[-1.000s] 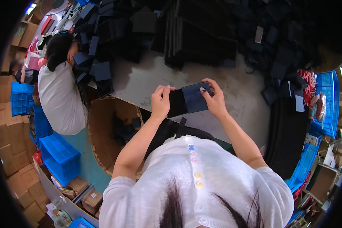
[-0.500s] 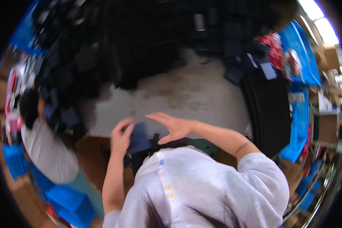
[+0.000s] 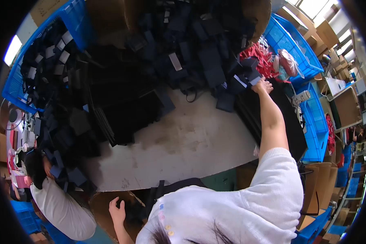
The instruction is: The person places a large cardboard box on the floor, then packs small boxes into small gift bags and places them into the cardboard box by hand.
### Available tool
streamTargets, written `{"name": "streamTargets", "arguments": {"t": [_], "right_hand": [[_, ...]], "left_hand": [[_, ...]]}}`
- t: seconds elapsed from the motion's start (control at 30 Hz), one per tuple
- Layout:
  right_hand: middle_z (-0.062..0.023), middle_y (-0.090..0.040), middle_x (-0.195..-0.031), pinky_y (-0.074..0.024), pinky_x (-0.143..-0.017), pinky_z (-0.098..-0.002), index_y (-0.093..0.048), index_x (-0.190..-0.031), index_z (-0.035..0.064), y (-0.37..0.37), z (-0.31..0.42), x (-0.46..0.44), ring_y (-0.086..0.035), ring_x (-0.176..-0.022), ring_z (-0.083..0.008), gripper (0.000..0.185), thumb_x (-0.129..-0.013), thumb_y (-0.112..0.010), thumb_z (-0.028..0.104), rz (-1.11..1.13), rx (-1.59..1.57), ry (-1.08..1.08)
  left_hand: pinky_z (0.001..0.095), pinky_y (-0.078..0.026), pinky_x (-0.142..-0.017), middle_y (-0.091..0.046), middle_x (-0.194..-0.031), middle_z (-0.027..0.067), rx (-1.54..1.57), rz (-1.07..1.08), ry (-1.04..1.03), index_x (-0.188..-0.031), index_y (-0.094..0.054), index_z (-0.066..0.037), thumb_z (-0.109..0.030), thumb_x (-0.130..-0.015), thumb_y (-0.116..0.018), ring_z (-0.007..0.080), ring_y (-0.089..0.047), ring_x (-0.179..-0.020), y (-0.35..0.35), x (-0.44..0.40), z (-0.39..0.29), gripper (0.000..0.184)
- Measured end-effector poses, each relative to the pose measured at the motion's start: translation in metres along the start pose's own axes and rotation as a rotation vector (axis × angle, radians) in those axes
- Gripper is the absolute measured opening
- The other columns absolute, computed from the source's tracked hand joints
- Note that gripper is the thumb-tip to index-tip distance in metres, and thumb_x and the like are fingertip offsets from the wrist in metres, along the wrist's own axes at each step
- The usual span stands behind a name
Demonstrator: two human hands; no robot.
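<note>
My right hand is stretched far out to the right. Its fingers are closed on the edge of a small dark box with a pale grey face, on top of a black stack. Low in the view, my left hand is raised with its fingers apart and holds nothing. It is over an open cardboard carton at the table's front edge, with dark pieces inside.
A heap of dark boxes and black stacked sheets covers the back of the worktable. Blue crates stand at right, near red strips. A co-worker sits at left by another filled blue crate.
The dark blue box has left my left hand, which has moved down over the carton. My right hand has gone from in front of my body to the boxes at right.
</note>
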State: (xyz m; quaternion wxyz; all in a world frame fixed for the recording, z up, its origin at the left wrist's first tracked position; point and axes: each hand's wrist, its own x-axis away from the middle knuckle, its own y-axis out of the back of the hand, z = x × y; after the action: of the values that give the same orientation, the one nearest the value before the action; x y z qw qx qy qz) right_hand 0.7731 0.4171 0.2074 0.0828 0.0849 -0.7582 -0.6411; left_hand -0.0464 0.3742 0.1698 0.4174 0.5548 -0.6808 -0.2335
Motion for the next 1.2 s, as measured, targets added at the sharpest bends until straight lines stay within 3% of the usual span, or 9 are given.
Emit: {"name": "streamTargets", "arguments": {"t": [0.2,0.37,0.53,0.7,0.8,0.87,0.97,1.1,1.2], "right_hand": [[-0.0118,-0.027,-0.149,-0.0322,-0.106,-0.0492,-0.009,-0.149,0.0278,-0.028,-0.037,-0.018,-0.032,-0.133,-0.034,0.121,-0.057,-0.085,0.042,0.143,-0.141,0.099],[-0.016,-0.045,-0.132,-0.0362,-0.103,-0.0437,-0.032,-0.139,0.0066,0.034,-0.005,0.034,-0.041,-0.126,-0.0315,0.106,-0.053,-0.084,0.043,0.068,-0.026,0.126],[-0.0201,-0.045,-0.129,-0.0342,-0.105,-0.0402,-0.036,-0.136,0.0033,0.076,0.039,0.195,-0.042,-0.124,-0.0335,0.099,-0.05,-0.082,0.023,0.302,-0.694,1.215],[-0.0168,-0.034,-0.142,-0.0209,-0.114,-0.0457,-0.036,-0.138,0.006,0.075,0.081,0.363,-0.024,-0.138,-0.0349,0.09,-0.057,-0.074,0.017,0.763,-0.724,1.942],[-0.0151,-0.028,-0.148,-0.0196,-0.114,-0.0438,-0.029,-0.144,0.0073,0.066,0.105,0.371,-0.02,-0.14,-0.0309,0.094,-0.062,-0.074,0.02,0.812,-0.851,1.975],[-0.0126,-0.03,-0.149,-0.023,-0.113,-0.0412,-0.029,-0.145,0.0071,0.063,0.119,0.382,-0.025,-0.139,-0.0272,0.09,-0.068,-0.074,0.022,1.054,-1.051,1.65],[-0.0145,-0.058,-0.121,-0.047,-0.092,-0.0374,-0.055,-0.123,0.0036,0.054,0.14,0.43,-0.057,-0.113,-0.0282,0.05,-0.075,-0.066,0.014,0.772,-0.967,1.565],[-0.0133,-0.065,-0.096,-0.0519,-0.079,-0.0371,-0.064,-0.1,0.0015,0.043,0.169,0.485,-0.063,-0.086,-0.0315,0.029,-0.072,-0.059,-0.002,0.227,-0.904,1.767],[-0.0139,-0.064,-0.089,-0.0523,-0.069,-0.0335,-0.064,-0.09,0.003,0.06,0.183,0.503,-0.064,-0.078,-0.0281,0.024,-0.072,-0.053,-0.009,-0.026,-1.4,1.654]], "left_hand": [[0.0368,-0.05,-0.082,-0.062,-0.104,0.0168,0.186,0.132,-0.266,-0.11,-0.061,0.0,-0.012,-0.08,-0.066,0.0292,-0.062,-0.091,-0.033,-0.036,-0.073,0.033],[0.0342,-0.05,-0.084,-0.063,-0.108,0.0149,0.23,0.223,-0.402,-0.112,-0.061,-0.001,-0.015,-0.081,-0.068,0.0265,-0.063,-0.094,-0.045,-0.049,-0.122,0.035],[0.0374,-0.044,-0.098,-0.056,-0.125,0.0139,1.091,0.71,-0.005,-0.123,-0.053,0.002,-0.022,-0.086,-0.066,0.0238,-0.055,-0.115,-0.074,-0.06,-0.162,0.046],[0.0425,-0.036,-0.106,-0.044,-0.137,0.013,1.596,1.287,-0.196,-0.141,-0.03,-0.004,-0.032,-0.076,-0.075,0.0259,-0.046,-0.126,-0.097,-0.066,-0.191,0.084],[0.0361,-0.038,-0.104,-0.048,-0.131,0.0118,1.41,0.988,-0.129,-0.14,-0.031,-0.004,-0.019,-0.066,-0.081,0.0246,-0.048,-0.123,-0.068,-0.06,-0.182,0.09],[0.0353,-0.037,-0.102,-0.041,-0.133,0.0131,0.75,0.326,-0.391,-0.141,-0.02,-0.002,-0.02,-0.06,-0.084,0.0255,-0.045,-0.122,-0.079,-0.059,-0.167,0.105],[0.0365,-0.035,-0.104,-0.035,-0.136,0.016,0.72,0.147,-0.412,-0.143,-0.014,-0.001,-0.015,-0.057,-0.083,0.0279,-0.04,-0.125,-0.071,-0.053,-0.163,0.111],[0.0375,-0.035,-0.105,-0.034,-0.136,0.0189,0.393,-0.112,-0.441,-0.142,-0.012,-0.002,-0.021,-0.056,-0.084,0.0325,-0.038,-0.127,-0.087,-0.045,-0.149,0.113],[0.0393,-0.033,-0.106,-0.034,-0.136,0.0204,0.735,-0.076,-0.291,-0.138,-0.012,-0.005,-0.019,-0.056,-0.085,0.0327,-0.039,-0.126,-0.088,-0.051,-0.137,0.11]]}}
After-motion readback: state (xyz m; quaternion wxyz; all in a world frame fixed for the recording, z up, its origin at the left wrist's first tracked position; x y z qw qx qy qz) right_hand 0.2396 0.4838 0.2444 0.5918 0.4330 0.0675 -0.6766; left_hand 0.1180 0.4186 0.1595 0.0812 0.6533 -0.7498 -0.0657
